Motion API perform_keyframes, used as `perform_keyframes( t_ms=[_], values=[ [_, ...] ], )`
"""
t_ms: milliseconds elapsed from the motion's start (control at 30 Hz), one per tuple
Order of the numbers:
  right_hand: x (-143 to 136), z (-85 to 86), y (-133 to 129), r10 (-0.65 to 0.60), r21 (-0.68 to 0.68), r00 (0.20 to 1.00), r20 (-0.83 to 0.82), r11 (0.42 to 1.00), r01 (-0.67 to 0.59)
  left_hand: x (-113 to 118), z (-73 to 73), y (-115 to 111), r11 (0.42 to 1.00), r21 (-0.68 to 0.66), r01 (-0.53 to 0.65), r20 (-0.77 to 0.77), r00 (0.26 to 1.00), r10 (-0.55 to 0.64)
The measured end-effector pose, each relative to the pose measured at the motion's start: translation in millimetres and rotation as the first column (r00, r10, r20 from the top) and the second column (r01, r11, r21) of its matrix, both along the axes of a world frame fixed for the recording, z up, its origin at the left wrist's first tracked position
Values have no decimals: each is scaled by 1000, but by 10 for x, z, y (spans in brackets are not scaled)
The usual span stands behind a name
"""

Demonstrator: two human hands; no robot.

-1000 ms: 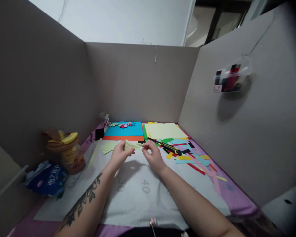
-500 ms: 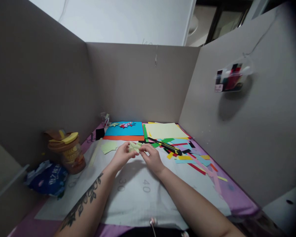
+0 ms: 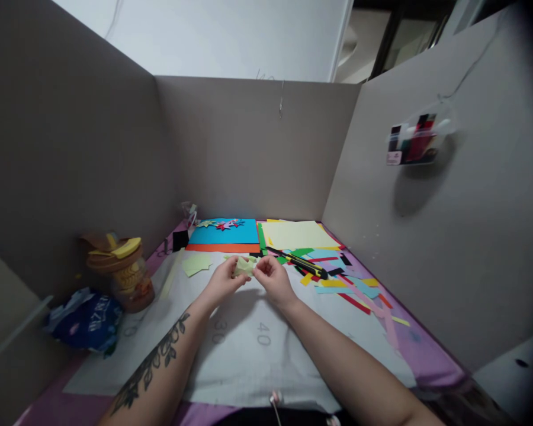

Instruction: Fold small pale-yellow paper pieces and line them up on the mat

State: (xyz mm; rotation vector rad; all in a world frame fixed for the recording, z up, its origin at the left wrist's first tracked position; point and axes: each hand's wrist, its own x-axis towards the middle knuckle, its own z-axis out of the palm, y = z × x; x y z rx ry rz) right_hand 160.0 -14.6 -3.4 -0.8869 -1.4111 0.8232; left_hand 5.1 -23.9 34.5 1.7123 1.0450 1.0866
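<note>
A small folded piece of pale green paper [image 3: 244, 267] is held up between my two hands above the white sheet. My left hand [image 3: 225, 279] pinches its left side with thumb and fingers. On the other side, the fingertips of my right hand [image 3: 272, 278] close at the paper's right edge. Another pale green paper scrap [image 3: 196, 264] lies left of my left hand. Just beyond my right hand rests a black and yellow utility knife [image 3: 299, 262].
Paper stars [image 3: 224, 225] lie on blue paper [image 3: 244, 234] at the back, beside pale yellow sheets [image 3: 299, 235]. Coloured strips [image 3: 353, 303] spread at the right. A lidded cup [image 3: 131, 278] and blue packet [image 3: 86, 321] stand left. Grey panels [image 3: 257, 148] enclose the table.
The green paper has turned in my fingers and now shows more of its folded face. My right hand has shifted slightly to the right.
</note>
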Motion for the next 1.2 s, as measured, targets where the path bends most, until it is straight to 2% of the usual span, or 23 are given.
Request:
perform_keyframes(
  t_ms=[167, 300, 467, 633, 733, 867, 1067, 1200],
  values=[
    [-33, -3, -10, 44, -25, 999, -32, 999, -44, -8, -17, -11, 994, 103, -26, -44, 999, 30],
    [-72, 11, -46, 117, -44, 992, -42, 992, -119, -1, -65, 8, 983, 150, -108, -67, 991, 119],
    [-69, -31, -4, 162, -140, 978, -130, 974, -180, -32, -71, 39, 970, 111, -218, 29, 976, 216],
    [-13, -43, 51, 94, -148, 985, -144, 982, -115, -99, -24, 37, 960, 85, -268, 28, 963, 266],
    [-12, -16, 37, 100, -124, 990, -100, 986, -112, -73, -31, 16, 964, 138, -229, -72, 968, 241],
    [-51, 13, 1, 201, -124, 972, -120, 969, -215, -4, -76, -17, 971, 197, -134, -179, 969, 170],
    [-79, 38, -16, 192, -165, 962, -196, 960, -225, -2, -91, 5, 977, 123, -174, -45, 982, 181],
    [-89, 28, -23, 174, -169, 953, -246, 961, -219, 18, -82, 16, 991, 18, -135, 56, 989, 133]
  ],
)
